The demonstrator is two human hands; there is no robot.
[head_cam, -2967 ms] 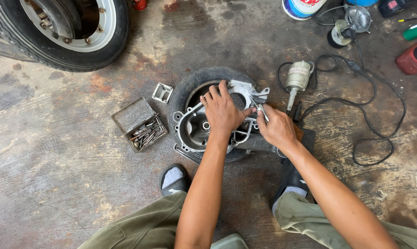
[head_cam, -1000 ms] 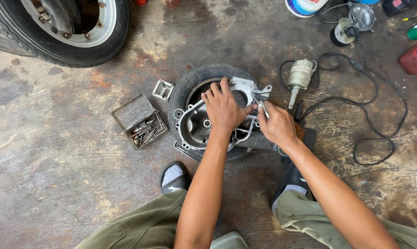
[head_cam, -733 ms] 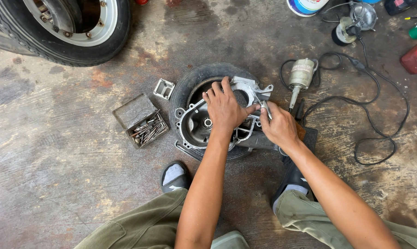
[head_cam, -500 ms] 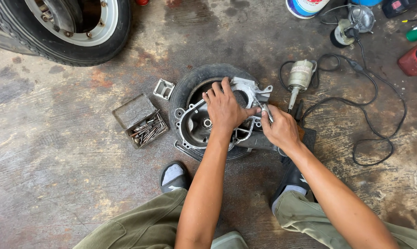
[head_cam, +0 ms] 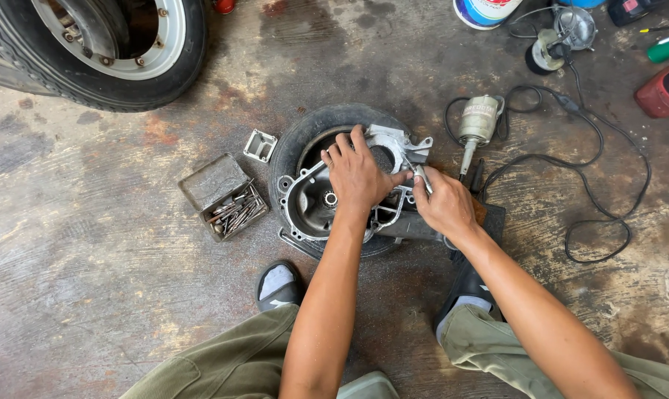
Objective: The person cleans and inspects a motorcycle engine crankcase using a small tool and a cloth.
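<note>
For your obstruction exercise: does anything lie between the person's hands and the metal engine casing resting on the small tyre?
Nothing visible does. The left hand lies flat on the metal casing, and the right hand touches its right edge, holding a small tool.

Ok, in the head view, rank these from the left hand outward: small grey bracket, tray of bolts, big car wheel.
From the left hand on the metal casing:
1. Small grey bracket, just to its left on the floor.
2. Tray of bolts, farther left, slightly lower.
3. Big car wheel, far at upper left.
</note>
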